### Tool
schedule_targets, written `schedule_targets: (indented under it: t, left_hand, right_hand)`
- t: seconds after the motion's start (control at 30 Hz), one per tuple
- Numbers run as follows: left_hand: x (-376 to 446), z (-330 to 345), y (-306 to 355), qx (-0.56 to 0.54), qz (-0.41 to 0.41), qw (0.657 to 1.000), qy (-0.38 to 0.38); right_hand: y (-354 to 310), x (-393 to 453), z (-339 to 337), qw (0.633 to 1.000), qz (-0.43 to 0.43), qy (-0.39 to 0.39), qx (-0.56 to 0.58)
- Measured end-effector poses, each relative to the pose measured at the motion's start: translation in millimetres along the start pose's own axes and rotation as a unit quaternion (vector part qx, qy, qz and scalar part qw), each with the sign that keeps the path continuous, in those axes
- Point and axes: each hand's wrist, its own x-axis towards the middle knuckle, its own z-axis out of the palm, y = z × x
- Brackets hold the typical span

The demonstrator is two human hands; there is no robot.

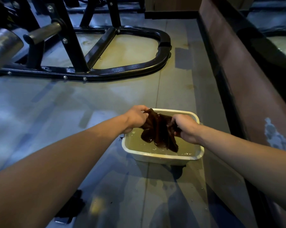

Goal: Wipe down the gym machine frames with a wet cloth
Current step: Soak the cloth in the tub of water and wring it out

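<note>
My left hand (pixel 135 116) and right hand (pixel 186 129) each have fingers clenched on one end of the dark wet cloth (pixel 157 130), which I hold stretched above the cloudy water, its lower edge dipping in. The white plastic tub (pixel 155 157) sits on the grey floor (pixel 65 104), near the brown wall panel (pixel 247 76) on my right. I see open floor between tub and the black machine frame (pixel 116 71).

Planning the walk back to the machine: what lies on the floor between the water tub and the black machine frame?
Bare grey floor only, in the head view, between tub and frame.
</note>
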Motion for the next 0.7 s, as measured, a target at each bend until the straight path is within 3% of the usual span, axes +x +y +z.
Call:
schedule_targets:
  t: [0.2, 0.37, 0.53, 0.7]
  left_hand:
    - [0, 3, 1, -0.041, -0.027, 0.997, -0.054]
    - [-8, 11, 8, -0.016, 0.002, 0.998, -0.063]
    - [-15, 0, 10, -0.005, 0.000, 0.991, -0.133]
    - [-17, 1, 9, 0.060, 0.037, 0.996, -0.047]
  right_hand:
    - [-1, -3, 10, 0.992, 0.024, -0.094, 0.075]
    - [-4, -3, 19, 0.985, 0.027, -0.065, 0.160]
    - [-4, -5, 10, 0.976, 0.049, -0.053, 0.205]
    - [-7, -3, 6, 0.989, 0.038, -0.056, 0.129]
